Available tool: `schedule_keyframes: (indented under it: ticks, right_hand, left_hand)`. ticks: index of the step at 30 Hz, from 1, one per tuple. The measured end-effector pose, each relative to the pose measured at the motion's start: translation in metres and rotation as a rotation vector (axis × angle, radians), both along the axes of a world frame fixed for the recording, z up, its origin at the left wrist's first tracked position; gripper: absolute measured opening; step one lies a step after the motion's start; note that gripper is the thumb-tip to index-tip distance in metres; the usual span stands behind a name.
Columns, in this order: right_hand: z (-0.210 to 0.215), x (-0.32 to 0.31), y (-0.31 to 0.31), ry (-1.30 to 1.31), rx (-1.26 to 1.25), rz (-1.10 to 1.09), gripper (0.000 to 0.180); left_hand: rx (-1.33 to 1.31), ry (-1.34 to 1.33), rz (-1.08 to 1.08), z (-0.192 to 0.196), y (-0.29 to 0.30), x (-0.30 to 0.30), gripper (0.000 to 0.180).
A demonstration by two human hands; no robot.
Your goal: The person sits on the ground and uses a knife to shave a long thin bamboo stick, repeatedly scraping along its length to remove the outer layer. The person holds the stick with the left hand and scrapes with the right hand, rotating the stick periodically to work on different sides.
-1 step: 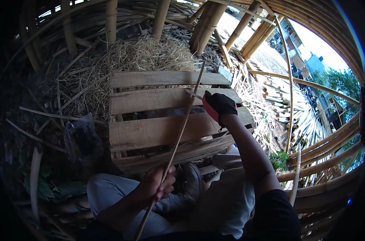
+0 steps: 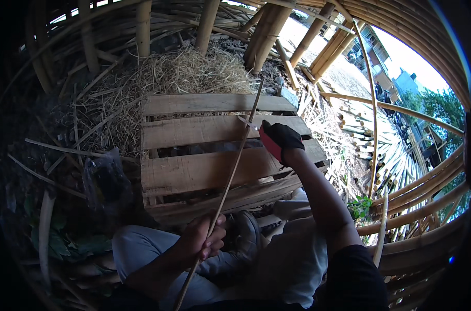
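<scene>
My left hand (image 2: pixel 207 237), bare, is wrapped round a long thin bamboo strip (image 2: pixel 228 181) low over my lap. The strip slants up and away to the right, its far tip above the back slats of a wooden crate (image 2: pixel 204 168). My right hand (image 2: pixel 281 139) wears a black and red glove and is closed on a knife (image 2: pixel 249 124). Its handle is hidden in the glove. The pale blade points left and crosses the strip's upper part, seemingly against it. Both hands are apart, the right one farther out over the crate.
Dry shavings (image 2: pixel 188 72) are heaped behind the crate. A clear plastic bag (image 2: pixel 107 181) lies to its left among loose bamboo strips. Bamboo posts (image 2: pixel 269 36) and rails (image 2: pixel 417 199) enclose the place, with stacked bamboo poles (image 2: pixel 401 155) beyond at right.
My right hand and the knife have shifted very slightly left. My left hand keeps its grip on the bamboo strip in the same place.
</scene>
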State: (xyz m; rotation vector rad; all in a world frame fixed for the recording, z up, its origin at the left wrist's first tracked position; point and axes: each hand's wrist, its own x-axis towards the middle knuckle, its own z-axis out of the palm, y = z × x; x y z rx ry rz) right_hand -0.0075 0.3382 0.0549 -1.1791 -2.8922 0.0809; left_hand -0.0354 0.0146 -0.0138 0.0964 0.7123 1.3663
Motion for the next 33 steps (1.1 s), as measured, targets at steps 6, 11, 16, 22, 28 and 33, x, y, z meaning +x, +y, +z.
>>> schedule_keyframes:
  ticks: [6, 11, 16, 22, 28, 33]
  right_hand:
    - [-0.014, 0.012, -0.049, 0.032, -0.081, 0.252, 0.069]
    - [0.013, 0.004, -0.001, -0.002, -0.010, -0.208, 0.083]
    - [0.021, 0.007, -0.014, 0.108, -0.183, -0.185, 0.091]
    - [0.016, 0.007, -0.011, 0.291, -0.190, -0.068, 0.081]
    - [0.010, -0.001, 0.004, 0.354, -0.277, -0.042, 0.064]
    - [0.000, -0.008, 0.002, 0.458, -0.324, 0.154, 0.051]
  left_hand:
    - [0.020, -0.010, -0.005, -0.002, -0.004, -0.002, 0.026]
    - [0.068, 0.118, 0.034, -0.003, -0.001, 0.001, 0.028]
    - [0.126, 0.245, 0.076, -0.018, -0.005, 0.002, 0.033]
    - [0.093, 0.280, 0.060, -0.005, -0.006, 0.005, 0.034]
    - [0.104, 0.427, 0.042, -0.009, -0.008, 0.005, 0.036]
    - [0.095, 0.538, 0.022, -0.017, -0.006, 0.009, 0.035]
